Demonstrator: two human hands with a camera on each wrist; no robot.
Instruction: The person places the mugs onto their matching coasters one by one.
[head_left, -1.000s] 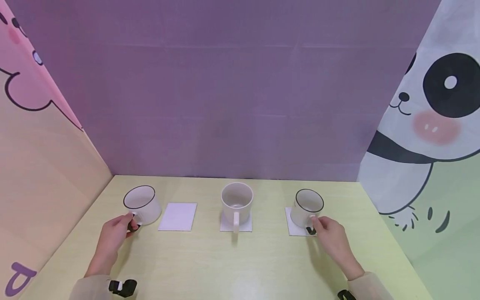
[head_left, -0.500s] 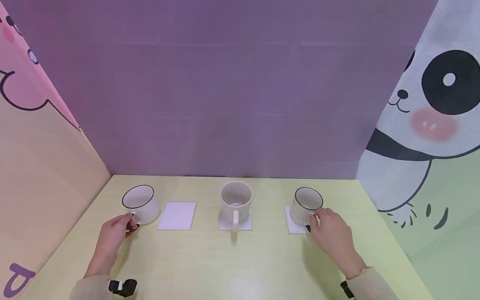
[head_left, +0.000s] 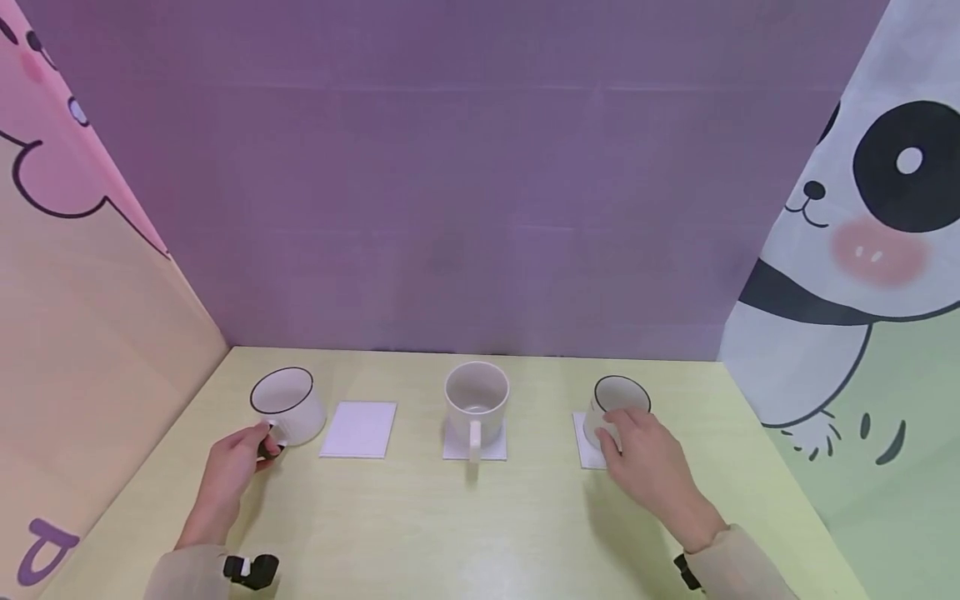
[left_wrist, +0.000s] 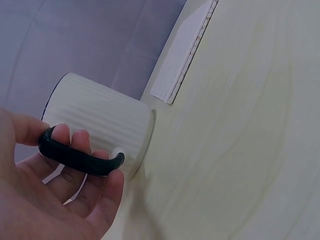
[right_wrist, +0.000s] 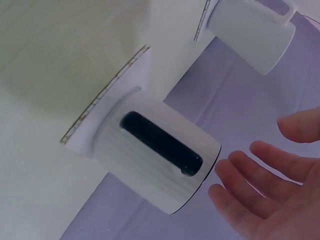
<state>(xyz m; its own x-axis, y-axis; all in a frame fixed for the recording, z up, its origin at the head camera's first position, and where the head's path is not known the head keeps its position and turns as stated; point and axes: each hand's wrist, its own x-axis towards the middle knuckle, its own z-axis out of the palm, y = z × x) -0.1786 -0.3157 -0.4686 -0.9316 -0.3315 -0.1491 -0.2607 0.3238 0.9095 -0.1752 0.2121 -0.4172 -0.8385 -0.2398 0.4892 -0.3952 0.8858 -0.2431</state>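
Note:
At the left of the table in the head view is a ribbed white mug [head_left: 298, 421] with a dark rim. My left hand [head_left: 234, 467] grips its black handle [left_wrist: 75, 157], fingers curled round it in the left wrist view. Another white mug [right_wrist: 145, 160], dark-rimmed and black-handled, stands upright on a square white coaster [head_left: 589, 452] at the right. My right hand [head_left: 651, 468] is in front of this mug in the head view, partly covering it. In the right wrist view its fingers [right_wrist: 245, 185] are spread beside the rim, apart from the handle.
Between them, an all-white mug [head_left: 476, 404] sits on a coaster [head_left: 454, 451], handle toward me. A bare white coaster [head_left: 358, 429] lies right of the left-hand mug. A purple backdrop [head_left: 480, 183] rises behind the table [head_left: 420, 517], with printed panels on both sides.
My right hand has let go of the right mug's handle and shifted slightly left and up, opening its fingers. The left hand keeps its grip in the same place.

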